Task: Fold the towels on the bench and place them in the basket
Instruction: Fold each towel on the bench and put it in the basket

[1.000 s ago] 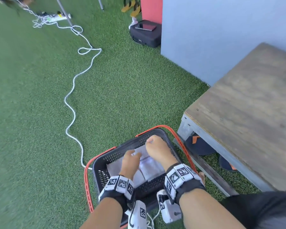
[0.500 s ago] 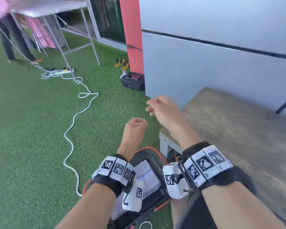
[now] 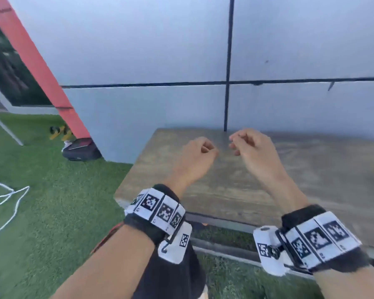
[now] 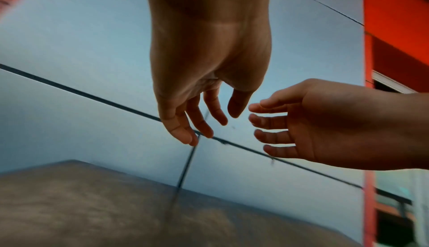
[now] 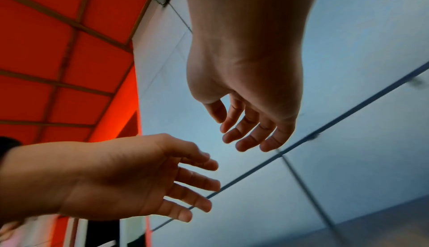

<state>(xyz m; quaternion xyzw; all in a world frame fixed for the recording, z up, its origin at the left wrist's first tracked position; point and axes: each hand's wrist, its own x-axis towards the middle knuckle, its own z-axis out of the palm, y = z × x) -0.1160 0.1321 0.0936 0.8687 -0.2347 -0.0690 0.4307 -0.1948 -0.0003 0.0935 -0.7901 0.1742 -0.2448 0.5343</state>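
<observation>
Lying at about nine o'clock in the head view, a white cord (image 3: 8,199) loops across the green turf (image 3: 52,190). Farther back, near ten o'clock, yellow sandals (image 3: 59,131) sit beside a black bag (image 3: 81,149) at the foot of a red pillar (image 3: 37,61). A pale panelled wall (image 3: 138,50) with dark seams fills the top of the view, from eleven to one o'clock.

At the centre, the left hand (image 3: 195,157) hangs in the air above the wooden bench (image 3: 311,169), holding nothing. Its wrist camera shows the fingers (image 4: 197,122) loosely curved and slightly spread, palm empty. Just beside it, toward one o'clock, the right hand (image 3: 252,145) hovers at the same height, near the left but not touching it. Its fingers (image 5: 250,131) are likewise relaxed and gently bent, holding nothing. Both wrists carry black straps with white tags printed in black squares.

The bench runs from the centre out to three o'clock, its back edge against the wall, its grey-brown top bare where it shows. No towel or basket can be made out in these views; only a thin red-and-black edge (image 3: 109,234) peeks out by the left forearm at seven o'clock, too hidden to tell what it is.
</observation>
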